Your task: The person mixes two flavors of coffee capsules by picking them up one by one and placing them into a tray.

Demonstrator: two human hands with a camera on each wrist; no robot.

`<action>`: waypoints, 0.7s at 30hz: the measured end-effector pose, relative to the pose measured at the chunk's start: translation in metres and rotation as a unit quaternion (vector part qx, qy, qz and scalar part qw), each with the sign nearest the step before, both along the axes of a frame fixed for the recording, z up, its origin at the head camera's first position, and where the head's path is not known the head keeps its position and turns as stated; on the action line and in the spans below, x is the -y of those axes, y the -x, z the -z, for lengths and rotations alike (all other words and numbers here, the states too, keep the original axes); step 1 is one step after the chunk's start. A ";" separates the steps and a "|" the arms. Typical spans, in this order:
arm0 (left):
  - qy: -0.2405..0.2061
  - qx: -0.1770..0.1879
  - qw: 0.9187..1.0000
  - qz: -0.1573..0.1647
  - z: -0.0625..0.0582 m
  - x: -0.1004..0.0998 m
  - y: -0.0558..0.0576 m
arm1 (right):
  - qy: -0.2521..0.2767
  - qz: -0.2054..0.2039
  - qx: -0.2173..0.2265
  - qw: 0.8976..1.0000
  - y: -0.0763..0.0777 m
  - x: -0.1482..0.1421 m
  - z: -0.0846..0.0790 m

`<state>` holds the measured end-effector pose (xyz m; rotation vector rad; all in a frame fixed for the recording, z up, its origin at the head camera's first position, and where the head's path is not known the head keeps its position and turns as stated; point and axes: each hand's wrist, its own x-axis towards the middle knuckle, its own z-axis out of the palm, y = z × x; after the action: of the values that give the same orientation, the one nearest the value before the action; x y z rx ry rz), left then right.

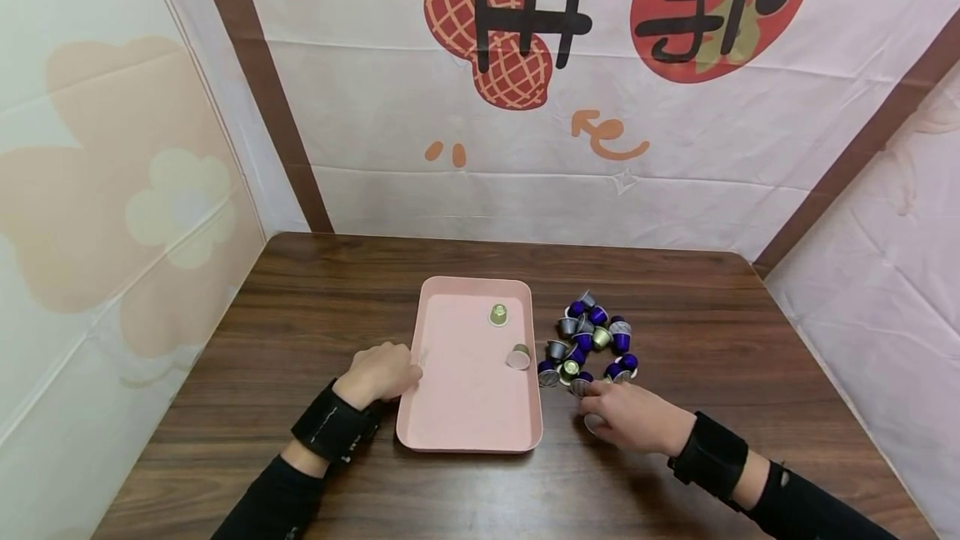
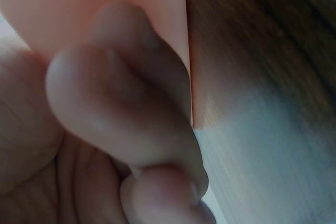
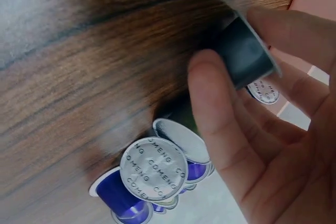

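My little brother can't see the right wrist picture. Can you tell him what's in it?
A person's right hand holds a dark capsule between thumb and finger at a brown wooden table. Nearby are other capsules, some purple, with round silvery lids. A bit of pink tray shows at top right.

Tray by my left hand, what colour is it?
The tray is plain pale pink; it shows best in the head view.

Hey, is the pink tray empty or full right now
Neither: the pink tray holds just a green capsule and a pale-lidded capsule, both toward its right side, with bare floor around them.
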<state>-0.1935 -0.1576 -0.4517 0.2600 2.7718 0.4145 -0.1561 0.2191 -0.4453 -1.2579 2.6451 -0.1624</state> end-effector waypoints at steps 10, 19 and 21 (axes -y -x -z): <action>0.002 0.000 1.000 0.001 -0.002 0.001 -0.001 | 0.018 -0.031 0.030 0.999 -0.002 0.001 -0.001; 0.008 -0.001 1.000 0.005 -0.003 0.001 -0.002 | 0.089 -0.075 -0.017 0.993 0.002 0.016 -0.017; 0.007 -0.002 1.000 0.006 -0.002 0.001 -0.002 | 0.097 -0.073 -0.017 0.992 0.004 0.019 -0.019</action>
<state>-0.1918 -0.1582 -0.4498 0.2731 2.7744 0.3923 -0.1600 0.1997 -0.4264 -1.5209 2.6048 -0.3856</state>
